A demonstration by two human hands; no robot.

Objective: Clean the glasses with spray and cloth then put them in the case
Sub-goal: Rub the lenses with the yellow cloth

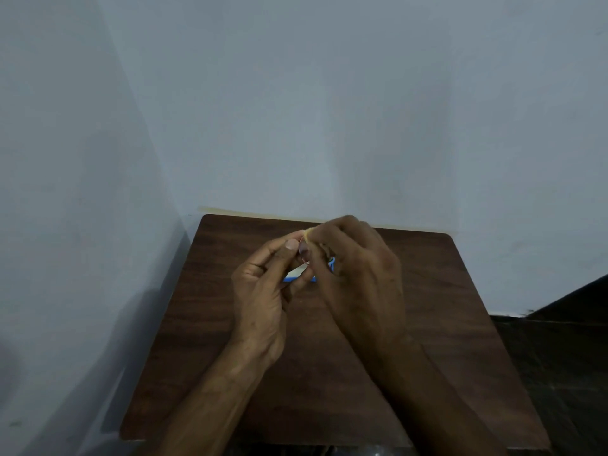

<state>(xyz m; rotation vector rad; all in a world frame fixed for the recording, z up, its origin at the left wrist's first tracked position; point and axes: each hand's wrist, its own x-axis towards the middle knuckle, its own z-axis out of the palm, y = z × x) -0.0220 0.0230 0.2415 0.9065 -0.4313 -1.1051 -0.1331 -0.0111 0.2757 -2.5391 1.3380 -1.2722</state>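
Observation:
Both hands are raised together over the middle of the wooden table (197, 340). My left hand (263, 291) pinches the glasses (304, 255) between thumb and fingers; only a thin reddish rim and part of a lens show. My right hand (358, 274) grips a small yellow cloth (309, 233) and presses it against the lens. Under the hands lies a blue case (297, 277) with a pale inside, mostly hidden by the fingers. No spray bottle is in sight.
The dark brown table stands in a corner, with pale blue walls behind it and to the left. A dark floor (559, 357) shows to the right of the table.

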